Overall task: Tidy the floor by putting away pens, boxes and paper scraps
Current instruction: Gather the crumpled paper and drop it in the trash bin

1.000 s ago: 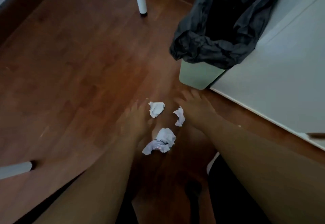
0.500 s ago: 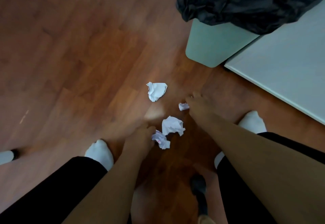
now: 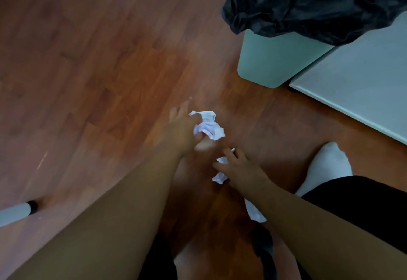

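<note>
Left hand [image 3: 182, 130] clamps crumpled paper [image 3: 208, 125] low over the wood floor [image 3: 99, 59], right hand [image 3: 240, 167] fingers spread over smaller scraps [image 3: 220, 177], grip possibly closing, near green bin [image 3: 271, 59].

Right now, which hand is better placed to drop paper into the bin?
Left. The left hand already grips crumpled paper and has open floor toward the bin. The right hand is spread over a smaller scrap, not yet gripping.

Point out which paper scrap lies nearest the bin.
The crumpled scrap in the left hand, with a pink mark on it. The other scraps sit under the right hand, farther from the bin.
</note>
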`<state>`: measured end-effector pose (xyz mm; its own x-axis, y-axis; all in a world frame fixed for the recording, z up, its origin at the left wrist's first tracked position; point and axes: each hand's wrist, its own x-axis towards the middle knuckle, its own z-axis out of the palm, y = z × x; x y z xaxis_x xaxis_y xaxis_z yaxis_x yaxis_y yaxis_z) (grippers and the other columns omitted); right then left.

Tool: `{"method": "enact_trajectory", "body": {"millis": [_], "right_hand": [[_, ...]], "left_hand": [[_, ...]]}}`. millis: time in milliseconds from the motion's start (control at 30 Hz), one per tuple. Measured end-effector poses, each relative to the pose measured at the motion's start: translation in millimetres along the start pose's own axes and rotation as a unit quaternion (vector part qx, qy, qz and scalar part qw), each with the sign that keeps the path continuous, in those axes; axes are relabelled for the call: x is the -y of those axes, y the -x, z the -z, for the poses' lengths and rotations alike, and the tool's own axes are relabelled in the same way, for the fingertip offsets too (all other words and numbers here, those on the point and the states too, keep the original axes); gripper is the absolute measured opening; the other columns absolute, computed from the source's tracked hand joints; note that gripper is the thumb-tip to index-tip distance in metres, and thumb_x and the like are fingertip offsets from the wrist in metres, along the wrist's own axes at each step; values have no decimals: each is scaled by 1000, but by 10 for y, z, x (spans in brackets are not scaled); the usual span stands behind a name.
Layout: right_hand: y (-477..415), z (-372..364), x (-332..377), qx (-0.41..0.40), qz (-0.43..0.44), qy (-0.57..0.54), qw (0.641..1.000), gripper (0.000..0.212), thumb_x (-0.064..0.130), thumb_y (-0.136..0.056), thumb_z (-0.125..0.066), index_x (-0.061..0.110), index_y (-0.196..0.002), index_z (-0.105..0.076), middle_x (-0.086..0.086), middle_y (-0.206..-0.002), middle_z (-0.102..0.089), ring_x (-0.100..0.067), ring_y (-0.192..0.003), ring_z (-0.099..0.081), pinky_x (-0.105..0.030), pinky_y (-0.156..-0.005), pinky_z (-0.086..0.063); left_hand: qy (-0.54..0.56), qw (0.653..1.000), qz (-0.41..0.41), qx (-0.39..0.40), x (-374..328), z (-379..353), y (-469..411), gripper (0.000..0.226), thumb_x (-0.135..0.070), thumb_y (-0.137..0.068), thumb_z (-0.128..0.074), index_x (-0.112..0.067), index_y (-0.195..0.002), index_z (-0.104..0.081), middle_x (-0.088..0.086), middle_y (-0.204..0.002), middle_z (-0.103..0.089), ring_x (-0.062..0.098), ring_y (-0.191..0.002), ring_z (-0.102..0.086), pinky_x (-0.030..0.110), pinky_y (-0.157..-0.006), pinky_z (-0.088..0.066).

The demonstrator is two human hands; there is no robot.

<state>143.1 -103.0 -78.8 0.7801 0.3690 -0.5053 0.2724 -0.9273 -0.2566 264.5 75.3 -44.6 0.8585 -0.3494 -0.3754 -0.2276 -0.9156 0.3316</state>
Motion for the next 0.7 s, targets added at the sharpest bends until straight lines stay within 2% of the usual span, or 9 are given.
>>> {"method": "enact_trajectory", "body": {"millis": [100,167,200,300,400,467,533,600,700], "right_hand": [[22,10,-166,-47,0,-37,998,38,17,-70,-78,24,-104,-63,-10,-116,-58,-31,-90,-59,-41,-55,-55],[53,94,-322,-51,7,-79,996,20,10,-76,-73,17,-92,-65,-11,-102,-60,-32,-88,-59,-40,-58,-53],[83,154,-398,-36,9,-92,995,15,10,-79,-70,15,-93,-66,-12,-102,-60,-32,-92,-58,-40,-65,-51],[268,377,-581,-19,-30,-112,993,18,20,-89,-59,15,-106,-62,-8,-118,-53,-26,-107,-49,-33,-80,-42],[517,531,-596,76,-89,-181,976,15,28,-90,-60,20,-102,-61,-6,-134,-40,-27,-127,-36,-28,-88,-34],[663,544,-529,149,-116,-236,953,8,31,-89,-62,24,-95,-62,-7,-151,-24,-29,-140,-21,-33,-101,-31],[799,487,-425,183,-127,-269,937,8,29,-88,-63,23,-94,-64,-5,-159,-9,-31,-144,-11,-36,-105,-30],[894,372,-313,200,-145,-274,929,10,27,-87,-64,21,-95,-68,0,-162,0,-32,-145,-6,-36,-105,-30],[921,163,-175,217,-177,-241,929,15,29,-90,-60,21,-99,-69,-1,-160,-4,-35,-142,-11,-39,-107,-33]], "left_hand": [[-18,999,-6,30,-247,-337,-170,35,-36,-90,-37,-23,-110,-63,3,-155,-30,31,-129,-34,45,-100,-39],[-30,998,32,38,-248,-446,-199,30,-26,-91,-49,-26,-119,-59,2,-149,-35,31,-124,-39,39,-94,-42],[-21,998,43,38,-207,-457,-200,36,-23,-89,-55,-25,-125,-57,2,-146,-39,29,-121,-43,37,-93,-40],[46,998,41,19,-197,-357,-170,41,-19,-81,-63,-14,-122,-62,12,-133,-52,33,-109,-57,36,-87,-43],[80,996,50,-1,-288,-192,-21,36,-18,-83,-58,-5,-116,-65,18,-127,-52,36,-100,-60,33,-75,-40],[78,994,68,-12,-313,-165,89,35,-13,-87,-60,-3,-120,-63,17,-127,-51,37,-98,-59,28,-71,-33],[85,993,72,-26,-314,-197,198,36,-12,-87,-63,-4,-122,-61,17,-127,-51,35,-104,-58,29,-75,-34],[80,994,70,-4,-291,-256,302,36,-15,-87,-61,-2,-121,-61,18,-127,-53,33,-113,-54,33,-83,-38],[107,992,61,21,-260,-376,463,40,-23,-78,-50,4,-105,-63,22,-114,-59,36,-108,-55,34,-81,-39]]}}
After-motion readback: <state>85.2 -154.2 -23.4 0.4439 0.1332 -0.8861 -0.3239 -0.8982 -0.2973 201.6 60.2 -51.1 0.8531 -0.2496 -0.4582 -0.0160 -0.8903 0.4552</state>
